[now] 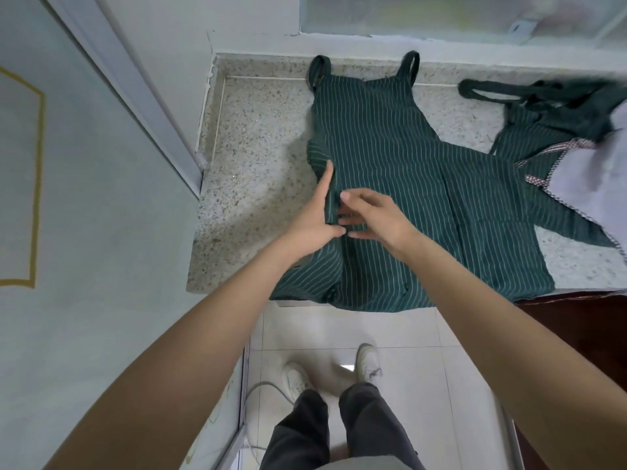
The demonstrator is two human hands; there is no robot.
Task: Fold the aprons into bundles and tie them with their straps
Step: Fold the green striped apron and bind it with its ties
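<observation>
At a speckled stone counter [258, 184], a person works the left edge of a green striped apron [400, 171] spread flat, its hem hanging over the near edge. The left hand [314, 218], fingers straight, lies along the turned-in side fold, its thumb seemingly tucked at the cloth. The right hand [373, 217], just beside it, has loosely bent fingers on the same fold; whether it pinches fabric cannot be told. Farther right, a second apron [549, 106] lies in a heap with a pale, check-trimmed cloth [590, 171]. The overhanging hem could drag the fold askew once pressure eases.
</observation>
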